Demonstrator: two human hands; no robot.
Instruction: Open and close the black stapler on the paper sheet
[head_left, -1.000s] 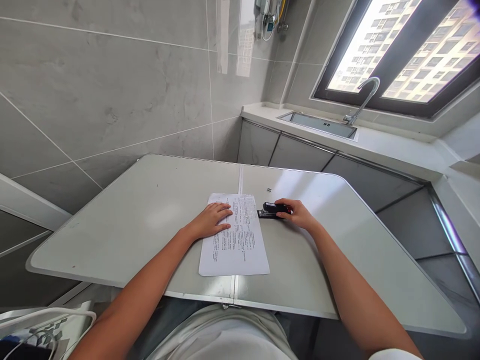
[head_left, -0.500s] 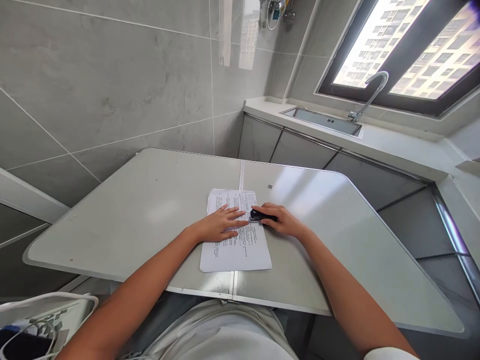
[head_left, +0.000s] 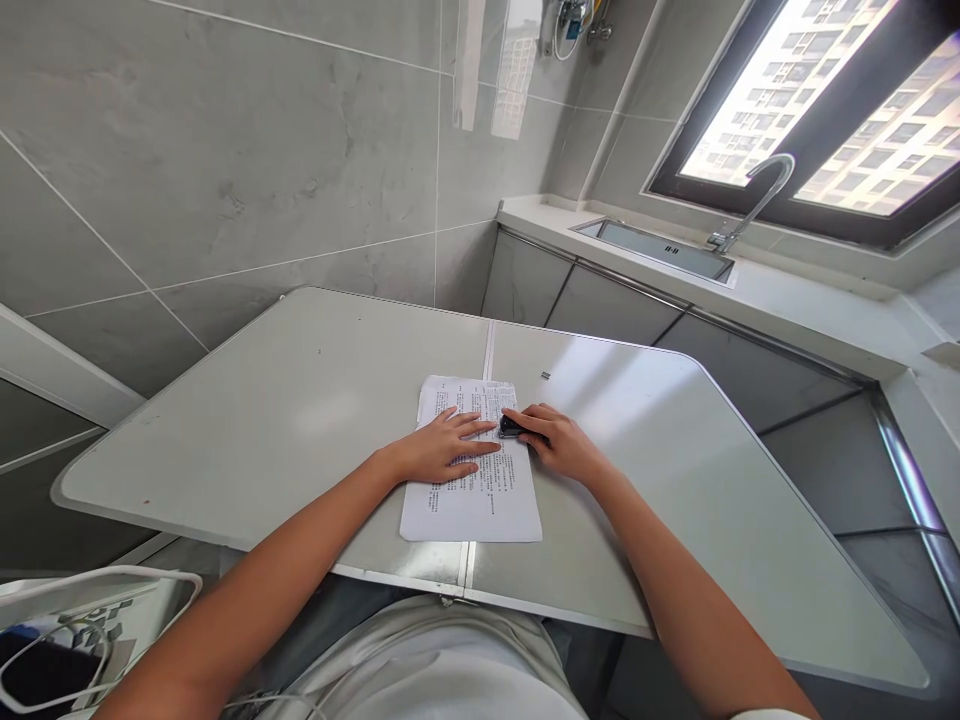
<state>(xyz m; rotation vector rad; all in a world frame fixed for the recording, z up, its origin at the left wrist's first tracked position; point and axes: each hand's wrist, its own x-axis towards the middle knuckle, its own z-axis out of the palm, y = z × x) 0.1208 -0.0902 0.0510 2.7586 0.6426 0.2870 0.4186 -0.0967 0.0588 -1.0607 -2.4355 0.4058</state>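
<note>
Printed paper sheets (head_left: pixel 472 515) lie on the pale folding table (head_left: pixel 225 430), across its centre seam. My left hand (head_left: pixel 442 448) rests flat on the print with its fingers spread. At the right edge of the paper, my right hand (head_left: pixel 559 440) is wrapped round a small black stapler (head_left: pixel 511 427), whose front end sits over the sheet close to my left fingertips. Part of the stapler is hidden under my right fingers. A little strip of staples (head_left: pixel 545 375) lies on the table beyond my right hand.
A white wire-rimmed basket (head_left: pixel 142 610) with dark and patterned items stands at the lower left. Beyond the table at the right are a counter (head_left: pixel 795 300), a sink (head_left: pixel 660 250) and a curved faucet (head_left: pixel 780 175) below a window. Grey tiled wall rises behind.
The whole view has shifted and tilted slightly. My right fingers now cover more of the stapler, and my left hand stays flat on the paper.
</note>
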